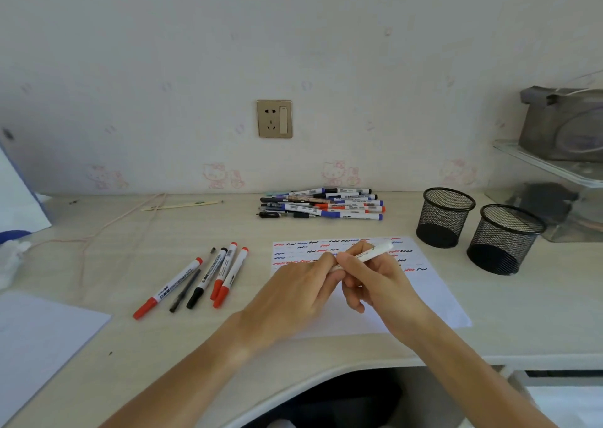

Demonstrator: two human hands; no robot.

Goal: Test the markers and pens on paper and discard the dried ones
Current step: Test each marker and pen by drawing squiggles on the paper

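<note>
A white sheet of paper (434,293) covered with red, blue and black squiggles lies on the desk. Above it both hands hold one white pen (375,253). My right hand (378,284) grips the barrel. My left hand (300,287) pinches the pen's lower end, which its fingers hide. A pile of markers and pens (323,205) lies at the back by the wall. To the left of the paper lie several markers and a thin pen (202,279), with red and black caps.
Two black mesh pen cups (445,217) (504,238) stand to the right of the paper. Another white sheet (42,339) lies at the front left. A pink cable (107,228) runs across the back left. A clear shelf with grey items (561,163) stands at the far right.
</note>
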